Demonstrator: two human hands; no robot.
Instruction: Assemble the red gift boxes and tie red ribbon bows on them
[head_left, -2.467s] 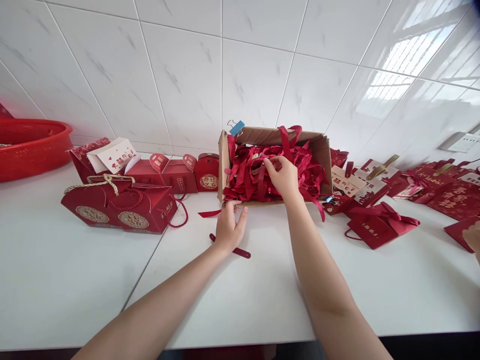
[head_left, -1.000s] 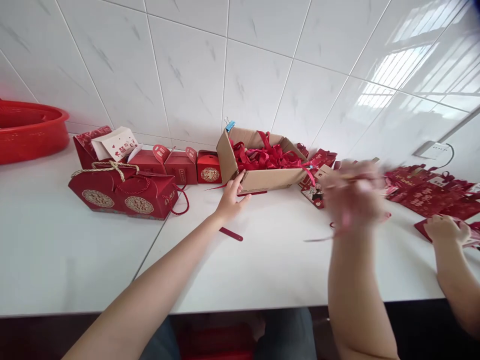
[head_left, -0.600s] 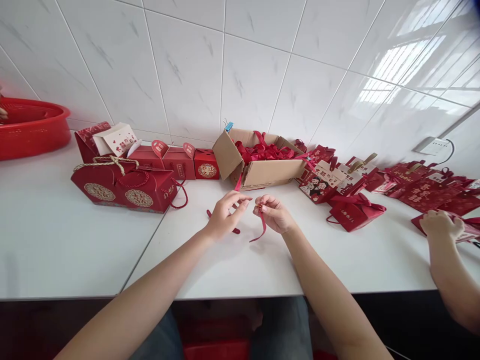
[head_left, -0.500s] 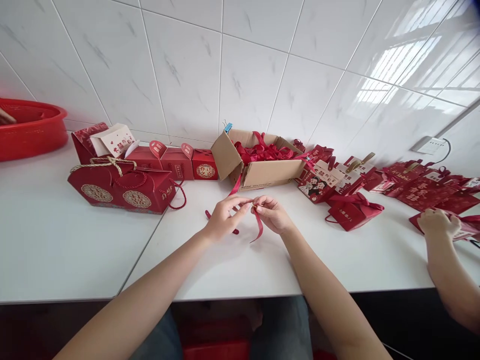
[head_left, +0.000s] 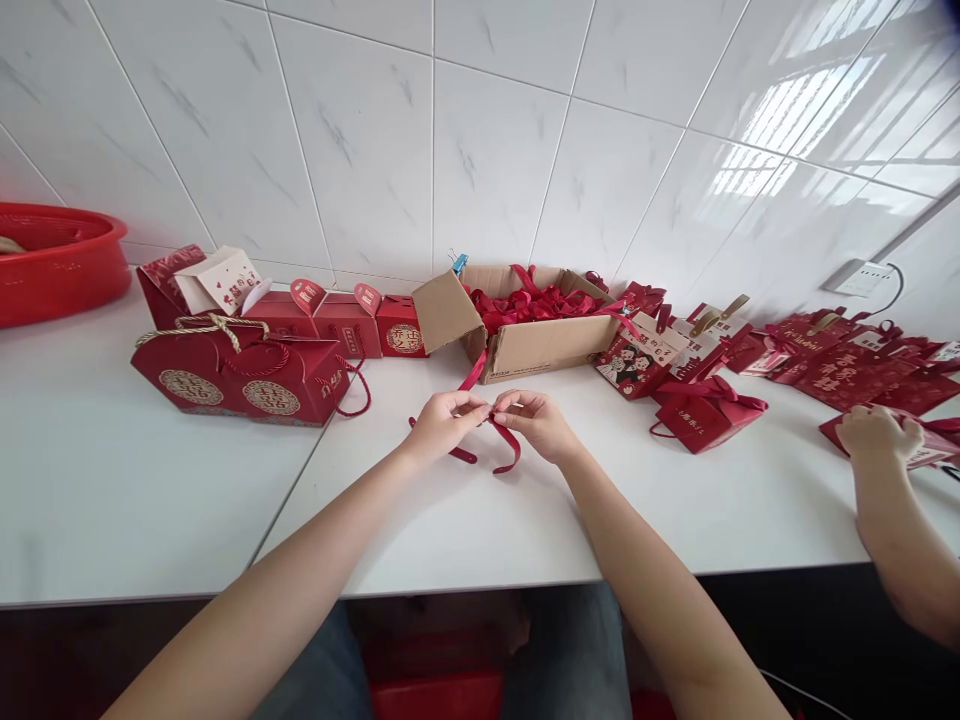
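Fingertips of my left hand [head_left: 444, 425] and my right hand [head_left: 536, 422] meet above the white table, both pinched on a red ribbon [head_left: 511, 452]. One end of it curls down below my right fingers. What lies right between the fingertips is too small to make out. Under my left hand a dark red strap [head_left: 463, 455] with a hole near its end rests on the table. Behind my hands stands an open cardboard box [head_left: 551, 345] heaped with red ribbons [head_left: 536, 300], one of which trails over its front towards my left hand.
Red gift boxes with rope handles [head_left: 240, 378] stand at left, near a red basin [head_left: 64, 265]. A red gift box with a bow [head_left: 701, 415] and several others sit at right. Another person's hand [head_left: 879, 437] is on a box at far right. A tiled wall [head_left: 495, 150] closes the back.
My two hands have shifted slightly left and closer together at the fingertips. The ribbon's hanging end now curls instead of hanging straight. The view has turned a little.
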